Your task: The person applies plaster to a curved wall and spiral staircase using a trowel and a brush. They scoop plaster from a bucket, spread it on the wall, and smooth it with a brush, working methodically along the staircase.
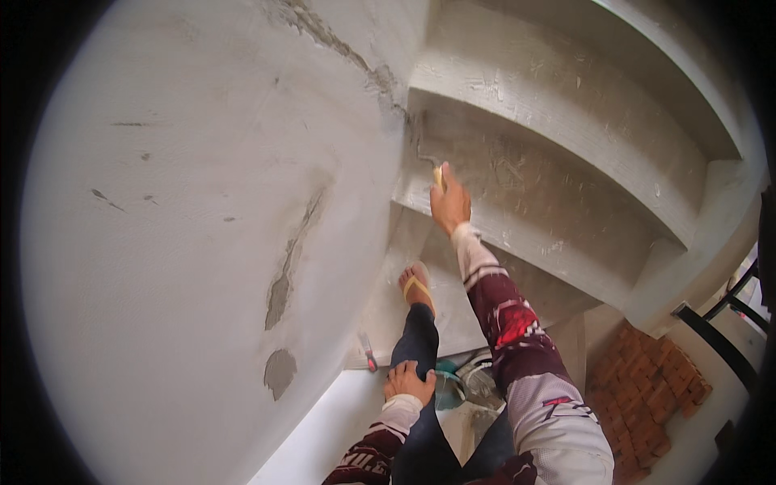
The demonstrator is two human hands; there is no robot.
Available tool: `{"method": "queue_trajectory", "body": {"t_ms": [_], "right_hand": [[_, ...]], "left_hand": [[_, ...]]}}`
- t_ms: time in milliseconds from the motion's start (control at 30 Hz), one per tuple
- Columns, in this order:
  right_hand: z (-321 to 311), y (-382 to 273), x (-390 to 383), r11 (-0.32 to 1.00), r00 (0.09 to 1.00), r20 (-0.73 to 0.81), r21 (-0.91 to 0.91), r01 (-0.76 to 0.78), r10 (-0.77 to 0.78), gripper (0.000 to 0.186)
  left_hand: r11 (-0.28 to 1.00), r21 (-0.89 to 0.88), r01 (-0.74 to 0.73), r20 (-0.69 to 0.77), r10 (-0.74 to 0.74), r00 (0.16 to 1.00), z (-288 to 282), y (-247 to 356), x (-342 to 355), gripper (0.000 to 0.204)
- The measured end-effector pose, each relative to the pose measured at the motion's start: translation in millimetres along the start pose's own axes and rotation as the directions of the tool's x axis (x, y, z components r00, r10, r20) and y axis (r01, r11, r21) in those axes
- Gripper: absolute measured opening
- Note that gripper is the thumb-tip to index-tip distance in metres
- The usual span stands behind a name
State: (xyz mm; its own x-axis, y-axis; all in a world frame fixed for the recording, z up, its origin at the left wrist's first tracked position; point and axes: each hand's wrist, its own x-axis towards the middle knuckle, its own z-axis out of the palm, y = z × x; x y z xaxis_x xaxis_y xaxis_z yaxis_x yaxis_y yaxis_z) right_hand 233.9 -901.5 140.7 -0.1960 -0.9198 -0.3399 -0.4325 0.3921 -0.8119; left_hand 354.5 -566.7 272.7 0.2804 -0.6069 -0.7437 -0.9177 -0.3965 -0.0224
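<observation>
Reaching forward, my right hand (pixel 450 202) is closed on a yellow-handled hand tool (pixel 439 176) with a thin bent metal shank, like a small trowel. Its head blends into the grey surface by the inner corner, where the stair tread (pixel 501 174) meets the wall; I cannot make out its shape. My left hand (pixel 409 382) lies on my left leg around the knee, fingers spread, holding nothing. Up the wall (pixel 186 267) runs a rough crack (pixel 339 44) that ends near the tool. Lower on the wall are a long grey patch (pixel 283 279) and a rounded one (pixel 280 372).
My left foot (pixel 415 283), in a yellow-strapped sandal, stands on a lower step. A red-handled tool (pixel 369 356) lies near the wall. Below me is a teal container (pixel 449 386). At right are terracotta bricks (pixel 651 388) and a black railing (pixel 719 339). Curved steps (pixel 558 105) rise ahead.
</observation>
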Motion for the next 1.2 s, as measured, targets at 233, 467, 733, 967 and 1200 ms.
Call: {"method": "queue_trajectory", "body": {"t_ms": [233,467,733,967,1200], "right_hand": [[-21,-47,-41,0.955,0.975,-0.178,0.243,0.171,-0.13,0.057],[-49,-63,50,0.987,0.975,-0.203,0.113,0.112,-0.087,0.059],[-39,-80,38,0.995,0.982,-0.159,-0.011,0.098,-0.098,0.059],[-32,-60,29,0.985,0.93,-0.354,0.095,0.144,-0.102,0.057],[-5,-55,14,0.977,0.932,-0.339,0.117,0.176,-0.127,0.06]], "left_hand": [[0.998,-0.048,0.026,-0.01,-0.027,1.0,-3,2,1,0.054],[0.997,-0.064,0.047,-0.012,-0.048,0.999,-2,7,1,0.053],[0.995,-0.045,0.09,0.036,-0.088,0.995,-5,11,1,0.053],[0.995,-0.053,0.086,0.023,-0.085,0.996,3,6,-2,0.054],[0.998,-0.042,0.052,0.009,-0.052,0.999,5,9,0,0.055]]}}
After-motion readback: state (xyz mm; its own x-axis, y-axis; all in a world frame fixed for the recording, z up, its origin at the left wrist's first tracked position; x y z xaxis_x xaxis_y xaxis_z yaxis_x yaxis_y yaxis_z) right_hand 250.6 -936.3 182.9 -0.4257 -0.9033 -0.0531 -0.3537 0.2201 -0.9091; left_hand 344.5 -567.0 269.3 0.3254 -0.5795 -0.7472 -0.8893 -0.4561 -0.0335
